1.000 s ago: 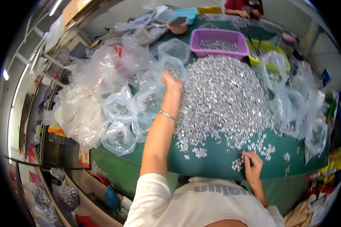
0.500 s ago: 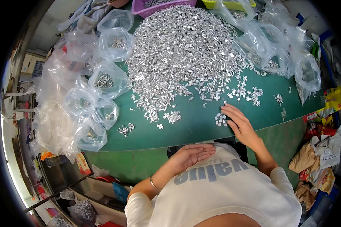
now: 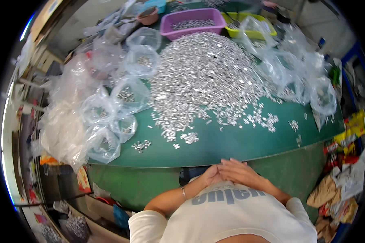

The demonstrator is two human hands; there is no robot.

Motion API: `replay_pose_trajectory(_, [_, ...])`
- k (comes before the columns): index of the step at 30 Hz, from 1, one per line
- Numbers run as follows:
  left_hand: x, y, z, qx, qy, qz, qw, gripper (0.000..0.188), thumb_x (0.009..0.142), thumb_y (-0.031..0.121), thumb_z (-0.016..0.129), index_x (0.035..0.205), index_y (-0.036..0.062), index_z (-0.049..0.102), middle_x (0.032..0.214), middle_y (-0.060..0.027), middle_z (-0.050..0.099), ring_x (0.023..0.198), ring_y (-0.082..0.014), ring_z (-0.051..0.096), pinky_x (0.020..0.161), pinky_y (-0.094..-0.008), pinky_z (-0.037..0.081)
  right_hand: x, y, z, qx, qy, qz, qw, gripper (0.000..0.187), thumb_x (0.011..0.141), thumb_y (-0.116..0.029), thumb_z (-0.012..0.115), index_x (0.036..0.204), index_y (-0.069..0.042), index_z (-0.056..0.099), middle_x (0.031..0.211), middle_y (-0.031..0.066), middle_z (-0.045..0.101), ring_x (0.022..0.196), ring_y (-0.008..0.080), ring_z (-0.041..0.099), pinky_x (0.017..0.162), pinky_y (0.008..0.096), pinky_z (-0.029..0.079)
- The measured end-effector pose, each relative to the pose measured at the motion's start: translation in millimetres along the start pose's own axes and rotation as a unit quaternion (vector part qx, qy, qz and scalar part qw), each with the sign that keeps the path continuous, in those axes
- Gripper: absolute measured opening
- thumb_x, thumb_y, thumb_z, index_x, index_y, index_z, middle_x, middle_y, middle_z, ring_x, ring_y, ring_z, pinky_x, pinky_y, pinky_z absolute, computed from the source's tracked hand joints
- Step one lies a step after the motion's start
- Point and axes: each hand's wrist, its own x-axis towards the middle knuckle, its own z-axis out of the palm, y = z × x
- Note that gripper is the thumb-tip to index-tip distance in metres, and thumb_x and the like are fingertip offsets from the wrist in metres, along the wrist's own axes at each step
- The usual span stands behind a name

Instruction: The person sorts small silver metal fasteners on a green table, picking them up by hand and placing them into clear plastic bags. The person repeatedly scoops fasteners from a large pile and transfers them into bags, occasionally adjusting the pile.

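Note:
A large heap of small silver metal parts (image 3: 207, 77) covers the middle of a green table (image 3: 231, 146). Loose clusters of the same parts (image 3: 188, 137) lie near the front edge. My left hand (image 3: 211, 176) and my right hand (image 3: 239, 172) are pulled back against my chest, below the table's front edge. They touch each other, the right fingers laid over the left hand. Neither hand holds anything, and both are well clear of the parts.
Several clear plastic bags (image 3: 105, 117) with a few parts inside crowd the table's left side, and more bags (image 3: 308, 81) lie on the right. A purple tray (image 3: 190, 22) and a yellow tray (image 3: 251, 24) stand at the back. Coloured packets (image 3: 344, 162) hang at the right.
My right hand has left the loose parts on the table and come back to my chest. It now rests against my left hand. The view has tilted slightly.

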Motion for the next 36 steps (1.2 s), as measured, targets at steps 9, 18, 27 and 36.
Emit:
replay_pose_trajectory(9, [-48.6, -6.2, 86.0, 0.365, 0.365, 0.058, 0.855, 0.027, 0.100, 0.025, 0.049, 0.098, 0.0010, 0.062, 0.082, -0.0033, 0.060, 0.065, -0.0085, 0.055, 0.050, -0.0172, 0.043, 16.7, -3.5, -28.7, 0.043, 0.281, 0.063, 0.957, 0.017, 0.076, 0.010, 0.062, 0.091, 0.002, 0.068, 0.085, 0.0138, 0.066, 0.078, 0.0288, 0.064, 0.071, 0.0368, 0.049])
replay_pose_trajectory(18, [-58.1, 42.8, 163.0, 0.168, 0.252, 0.333, 0.893, 0.030, 0.097, 0.010, 0.050, 0.122, -0.0065, 0.052, 0.100, -0.0134, 0.058, 0.092, -0.0203, 0.057, 0.083, -0.0321, 0.050, 9.4, 35.8, -54.1, -0.028, 0.388, 0.172, 0.905, 0.015, 0.078, 0.009, 0.059, 0.088, 0.001, 0.067, 0.081, 0.0144, 0.064, 0.073, 0.0309, 0.059, 0.066, 0.0387, 0.044])
replay_pose_trajectory(27, [-36.0, 129.8, 224.9, 0.089, 0.203, 0.443, 0.869, 0.031, 0.096, 0.000, 0.039, 0.126, -0.0076, 0.044, 0.113, -0.0186, 0.053, 0.105, -0.0271, 0.056, 0.094, -0.0389, 0.050, 2.1, 54.6, -60.5, 0.002, 0.398, 0.206, 0.894, 0.017, 0.075, 0.014, 0.057, 0.087, 0.005, 0.065, 0.076, 0.0168, 0.062, 0.064, 0.0295, 0.059, 0.058, 0.0362, 0.046])
replay_pose_trajectory(36, [-20.2, 149.1, 234.0, 0.099, 0.179, 0.518, 0.830, 0.029, 0.097, 0.003, 0.046, 0.124, -0.0093, 0.046, 0.118, -0.0188, 0.054, 0.108, -0.0258, 0.057, 0.096, -0.0364, 0.051, -11.7, 72.8, -69.2, 0.017, 0.315, 0.195, 0.928, 0.014, 0.086, 0.008, 0.053, 0.097, 0.006, 0.062, 0.076, 0.0169, 0.060, 0.063, 0.0233, 0.059, 0.055, 0.0307, 0.048])
